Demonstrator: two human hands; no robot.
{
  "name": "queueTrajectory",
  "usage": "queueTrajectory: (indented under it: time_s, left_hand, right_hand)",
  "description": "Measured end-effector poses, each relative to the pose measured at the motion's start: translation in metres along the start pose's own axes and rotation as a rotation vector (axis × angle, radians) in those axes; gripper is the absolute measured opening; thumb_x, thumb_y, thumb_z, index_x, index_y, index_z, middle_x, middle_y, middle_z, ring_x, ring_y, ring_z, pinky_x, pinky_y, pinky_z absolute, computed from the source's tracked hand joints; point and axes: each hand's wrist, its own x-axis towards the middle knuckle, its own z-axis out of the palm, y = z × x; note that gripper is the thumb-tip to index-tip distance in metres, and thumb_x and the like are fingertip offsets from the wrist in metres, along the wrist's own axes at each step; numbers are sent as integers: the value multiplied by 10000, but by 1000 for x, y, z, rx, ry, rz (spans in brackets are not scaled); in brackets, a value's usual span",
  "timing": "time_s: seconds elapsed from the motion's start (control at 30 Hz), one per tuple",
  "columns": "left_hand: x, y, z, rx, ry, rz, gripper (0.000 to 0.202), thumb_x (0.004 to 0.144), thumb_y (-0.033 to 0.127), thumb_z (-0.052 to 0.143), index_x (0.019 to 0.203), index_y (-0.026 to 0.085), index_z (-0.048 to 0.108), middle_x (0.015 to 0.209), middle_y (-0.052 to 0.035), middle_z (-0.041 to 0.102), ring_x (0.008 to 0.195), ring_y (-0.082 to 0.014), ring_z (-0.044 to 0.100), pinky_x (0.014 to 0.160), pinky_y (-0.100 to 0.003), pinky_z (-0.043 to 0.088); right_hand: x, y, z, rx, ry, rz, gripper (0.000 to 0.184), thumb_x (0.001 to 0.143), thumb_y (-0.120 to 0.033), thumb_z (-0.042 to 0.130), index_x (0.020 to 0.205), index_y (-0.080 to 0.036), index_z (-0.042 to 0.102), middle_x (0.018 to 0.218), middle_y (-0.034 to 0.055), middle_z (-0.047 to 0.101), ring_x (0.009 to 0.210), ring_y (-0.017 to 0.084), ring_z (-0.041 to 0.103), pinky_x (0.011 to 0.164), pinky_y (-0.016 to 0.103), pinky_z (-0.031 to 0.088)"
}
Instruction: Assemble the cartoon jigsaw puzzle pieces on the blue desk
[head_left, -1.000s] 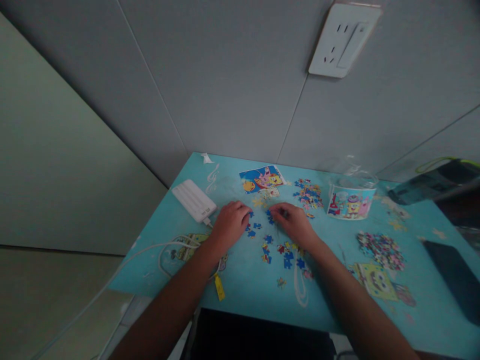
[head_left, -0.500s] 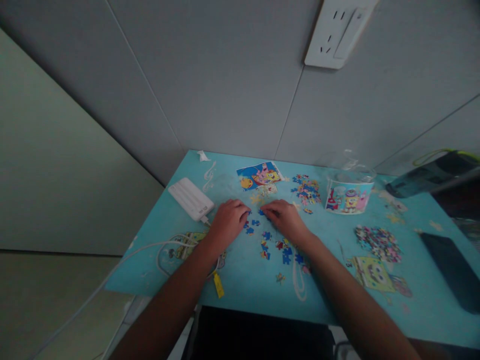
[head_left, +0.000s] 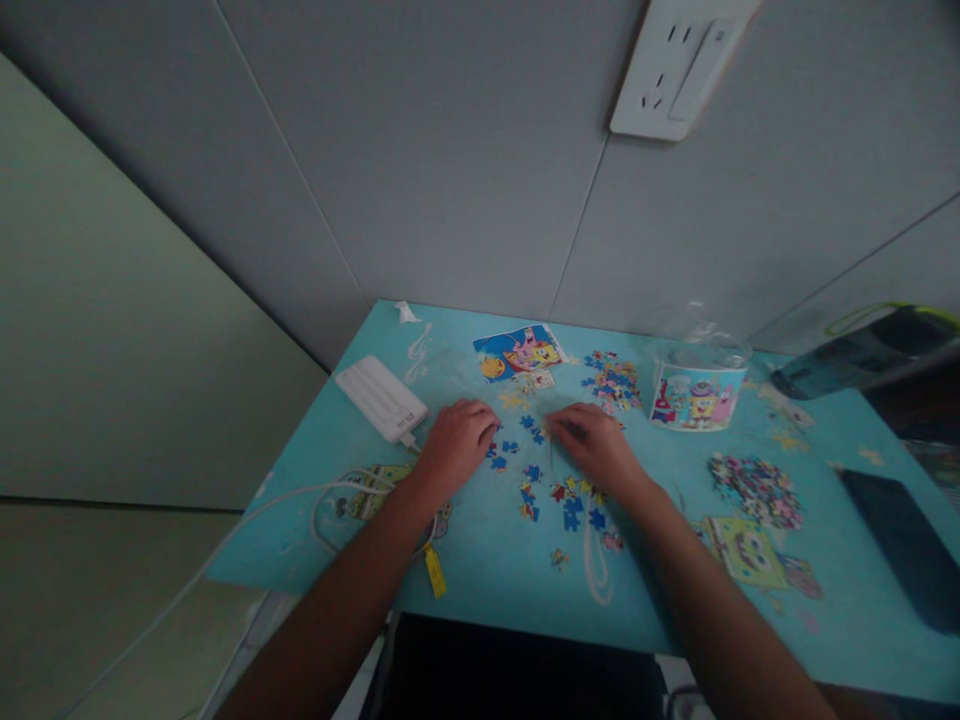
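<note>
My left hand (head_left: 461, 440) is closed in a pinch, with a small blue jigsaw puzzle piece just showing at its fingertips. My right hand (head_left: 592, 440) hovers low over the table, its fingers curled together; whether anything is between them is hidden. Blue puzzle pieces (head_left: 531, 428) lie in the gap between the two hands. Nearer the front edge are more loose pieces (head_left: 529, 492), mostly blue with some yellow and red, and a further group (head_left: 572, 510) lies below my right wrist.
A picture card (head_left: 519, 352) lies at the back beside a pile of pieces (head_left: 611, 380). A clear tub (head_left: 699, 390), a larger pile (head_left: 756, 490), a dark phone-like slab (head_left: 904, 545) and a bottle (head_left: 855, 350) are on the right. A white power bank (head_left: 382, 398) with a cable lies left.
My right hand has moved a little to the right, away from the blue pieces, which now show between the hands. My left hand has stayed nearly still.
</note>
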Motion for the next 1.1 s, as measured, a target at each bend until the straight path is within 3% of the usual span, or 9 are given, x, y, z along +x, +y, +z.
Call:
queueTrajectory:
  time_s: [0.33, 0.7, 1.0, 1.1]
  left_hand:
    - [0, 1, 0, 15, -10, -2, 141, 928, 186, 585, 1003, 215, 701, 1012, -52, 680, 982, -214, 603, 911, -373, 454]
    - [-1, 4, -1, 25, -17, 3, 120, 924, 180, 594, 979, 207, 698, 989, -44, 677, 962, -205, 597, 894, -350, 452]
    - [-1, 2, 1, 38, -12, 4, 110, 933, 200, 595, 979, 208, 695, 985, -44, 667, 969, -205, 591, 886, -353, 445]
    - [-1, 2, 0, 39, -16, 7, 111, 938, 210, 592, 977, 209, 696, 984, -46, 665, 965, -204, 590, 882, -351, 443]
  right_hand:
    - [-5, -10, 8, -50, -55, -31, 222, 937, -259, 614, 1126, -255, 729, 1001, 65, 704, 946, 225, 624, 891, 383, 472]
    - [-7, -29, 33, -99, -87, -85, 176, 907, -339, 685, 1065, -286, 741, 1019, 55, 683, 980, 242, 606, 885, 402, 454]
    - [-9, -30, 25, -136, -51, -24, 192, 901, -427, 679, 890, -243, 735, 892, 57, 680, 911, 237, 611, 845, 391, 455]
    - [-9, -27, 23, -118, -70, -43, 167, 932, -391, 646, 923, -254, 741, 920, 52, 682, 919, 226, 608, 854, 386, 452]
